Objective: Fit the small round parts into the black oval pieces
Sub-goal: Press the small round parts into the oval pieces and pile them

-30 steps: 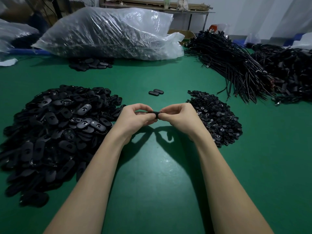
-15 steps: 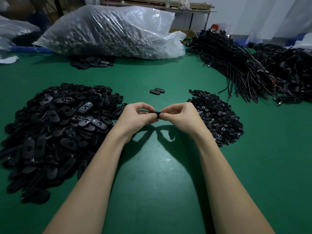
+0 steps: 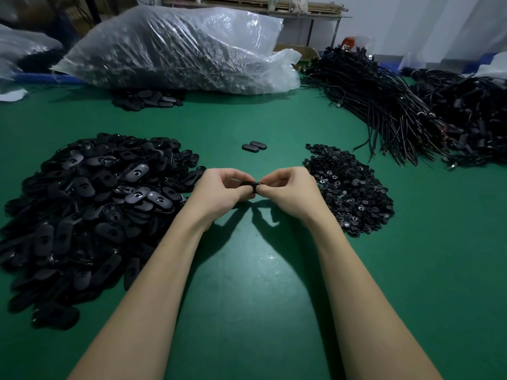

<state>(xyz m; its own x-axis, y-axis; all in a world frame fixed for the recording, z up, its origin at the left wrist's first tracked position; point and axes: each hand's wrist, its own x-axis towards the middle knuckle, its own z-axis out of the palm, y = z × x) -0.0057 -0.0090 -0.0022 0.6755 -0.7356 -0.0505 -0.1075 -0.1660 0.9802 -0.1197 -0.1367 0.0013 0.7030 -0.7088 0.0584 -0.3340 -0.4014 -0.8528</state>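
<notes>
- Above the bare middle of the flat green table mat (image 3: pixel 247 297), the person's left hand (image 3: pixel 219 192) and right hand (image 3: pixel 290 192) meet, fingers curled, and pinch one small black oval plastic piece (image 3: pixel 251 184) between them; it is lifted off the mat.
- I judge that both hands hold it so that one steadies the oval while the other presses a round part in; the round part itself is hidden by the fingers, so I cannot tell if it is already seated.
- Left of the hands lies the large heap of black oval plastic pieces (image 3: pixel 90 209), and just right of the hands the smaller heap of small round black parts (image 3: pixel 348 190). Probably each heap sits beside the hand that takes from it.
- Beyond the hands, two black oval pieces (image 3: pixel 254 147) lie side by side and apart from both heaps, perhaps finished ones.
- Further beyond the hands rests a big clear plastic bag full of dark parts (image 3: pixel 178 50), with a few more loose black ovals (image 3: pixel 148 100) in front of it.
- Far to the right of the hands are bundles of black cords (image 3: pixel 384 105).
</notes>
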